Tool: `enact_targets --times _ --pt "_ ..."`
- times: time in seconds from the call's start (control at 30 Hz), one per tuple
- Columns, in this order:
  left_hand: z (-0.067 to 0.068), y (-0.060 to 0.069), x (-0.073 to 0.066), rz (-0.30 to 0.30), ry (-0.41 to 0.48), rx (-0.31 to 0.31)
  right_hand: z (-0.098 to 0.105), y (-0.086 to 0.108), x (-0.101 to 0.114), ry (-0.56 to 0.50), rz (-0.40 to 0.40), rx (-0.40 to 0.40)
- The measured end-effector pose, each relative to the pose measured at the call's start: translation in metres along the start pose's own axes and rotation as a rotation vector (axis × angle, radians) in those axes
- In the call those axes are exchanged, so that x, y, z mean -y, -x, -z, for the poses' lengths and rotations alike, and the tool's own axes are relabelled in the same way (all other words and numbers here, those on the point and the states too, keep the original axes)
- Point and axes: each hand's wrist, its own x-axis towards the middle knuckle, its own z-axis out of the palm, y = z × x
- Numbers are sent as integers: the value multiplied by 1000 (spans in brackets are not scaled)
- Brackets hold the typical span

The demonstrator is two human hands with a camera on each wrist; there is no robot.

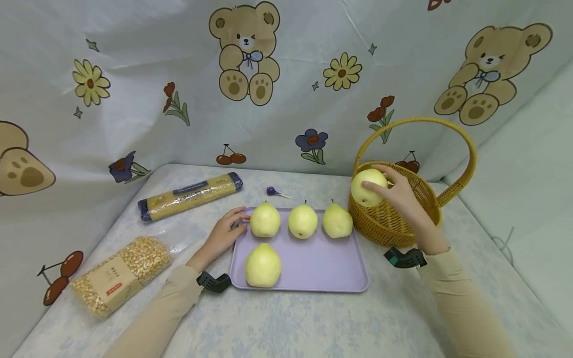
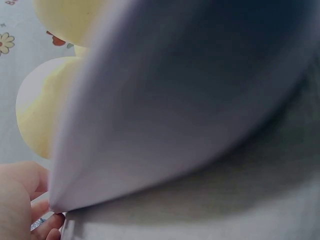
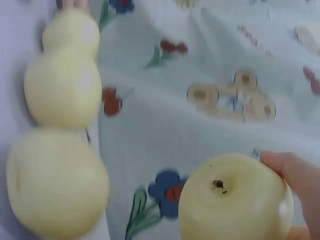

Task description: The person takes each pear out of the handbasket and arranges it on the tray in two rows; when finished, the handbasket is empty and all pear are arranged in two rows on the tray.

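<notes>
My right hand [image 1: 398, 191] holds a pale yellow pear [image 1: 368, 188] over the left side of a wicker basket [image 1: 380, 233]. Close up in the right wrist view, that same pear [image 3: 235, 200] shows its dark blossom end. A lilac tray [image 1: 313, 263] lies left of the basket; my left hand [image 1: 226, 231] grips its back left corner, fingers at the rim [image 2: 75, 185]. Three pears line the tray's back: left [image 1: 265, 220], middle [image 1: 303, 221] and right [image 1: 337, 221]. Another pear [image 1: 262, 266] sits at the front left.
Behind the tray lies a purple-wrapped lollipop [image 1: 272, 191]. A long pack of noodles [image 1: 190, 196] is at the back left, with a clear bag of corn kernels [image 1: 121, 276] nearer. A bear-printed cloth [image 1: 291, 119] hangs behind, and the basket's tall handle [image 1: 467, 149] arches upward.
</notes>
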Motion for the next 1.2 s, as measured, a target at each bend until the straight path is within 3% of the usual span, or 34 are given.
enact_targets --times 0.27,0.43,0.67,0.87,1.2 --pt "1 0 1 13 19 16 -50 41 26 -82 76 162" --pt "0 0 2 6 15 14 -79 58 26 -91 115 260" --pt "1 -1 3 -7 3 11 -113 72 21 -46 132 320" --pt "0 0 3 -5 3 9 -131 78 16 -24 183 379" --pt "0 -1 4 -1 3 11 -144 80 8 2 240 398"
